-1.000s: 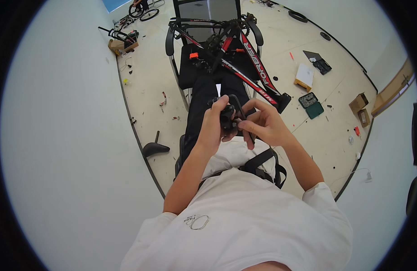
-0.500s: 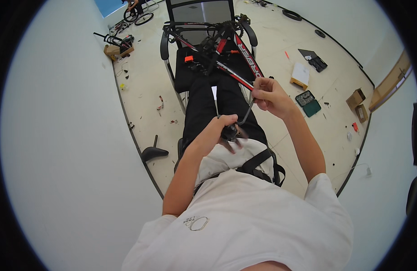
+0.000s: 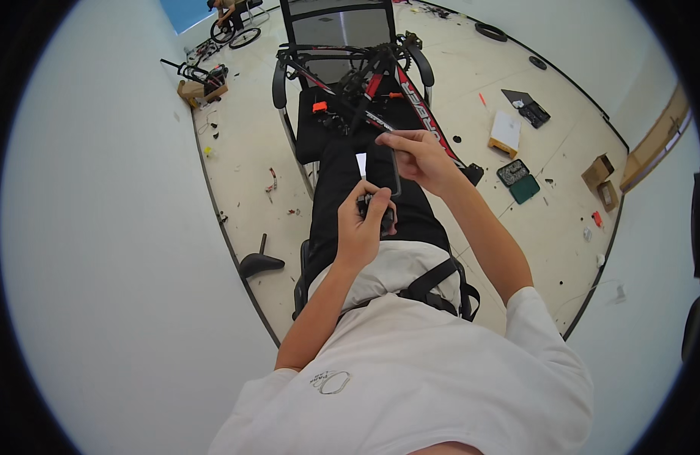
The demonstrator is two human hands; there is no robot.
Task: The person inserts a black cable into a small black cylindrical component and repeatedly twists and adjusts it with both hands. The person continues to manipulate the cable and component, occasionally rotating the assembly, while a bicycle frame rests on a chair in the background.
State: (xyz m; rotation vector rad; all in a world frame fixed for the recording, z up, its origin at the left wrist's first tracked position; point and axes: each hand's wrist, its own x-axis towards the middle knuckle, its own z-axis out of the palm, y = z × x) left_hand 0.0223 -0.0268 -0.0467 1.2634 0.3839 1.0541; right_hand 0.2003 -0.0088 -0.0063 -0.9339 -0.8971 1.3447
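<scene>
Above my lap, my left hand is wrapped round a small black bike part; the fingers cover much of it, and its exact kind does not show. My right hand pinches the upper end of a grey L-shaped hex key. The key's bent lower end meets the top of the black part; whether it sits in a bolt is hidden. Beyond my hands, a red, black and white bicycle frame lies across a black office chair, one tube reaching past my right forearm.
An orange item rests on the chair seat. Right on the floor are a green case of small parts, a white and yellow box and a black tool case. A bike saddle lies left. Far left, another person handles a wheel.
My right hand has moved left with the hex key, which now stands more upright. My left hand has turned and closed round the black part, its fingers no longer spread below.
</scene>
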